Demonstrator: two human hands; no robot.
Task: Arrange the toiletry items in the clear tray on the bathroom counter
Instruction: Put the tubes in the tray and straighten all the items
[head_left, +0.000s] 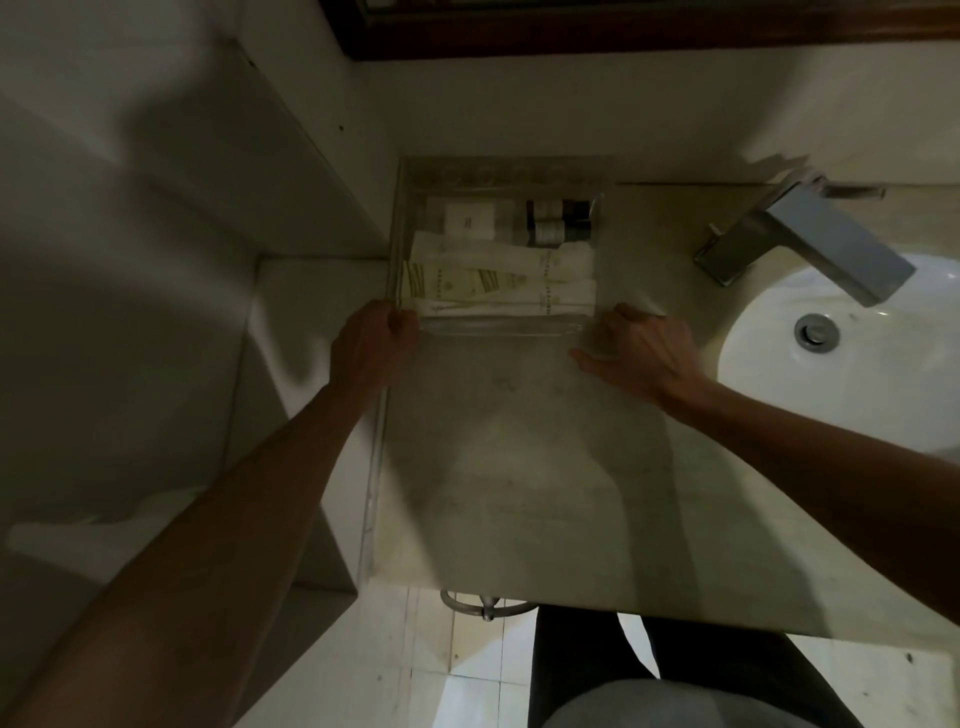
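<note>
step: squaring clear plastic tray (498, 330) on pale marble worktop (519, 441) | left hand (371, 338) grip closed on near-left corner; right hand (631, 345) grip loosely open at near-right corner | next: probably even push toward wall

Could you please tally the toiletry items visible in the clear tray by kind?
Small dark cylindrical bottles: 2 visible
White square soap box: 1
Flat cream and white paper packets: about 4, since overlaps blur the edges
Total: about 7
</note>
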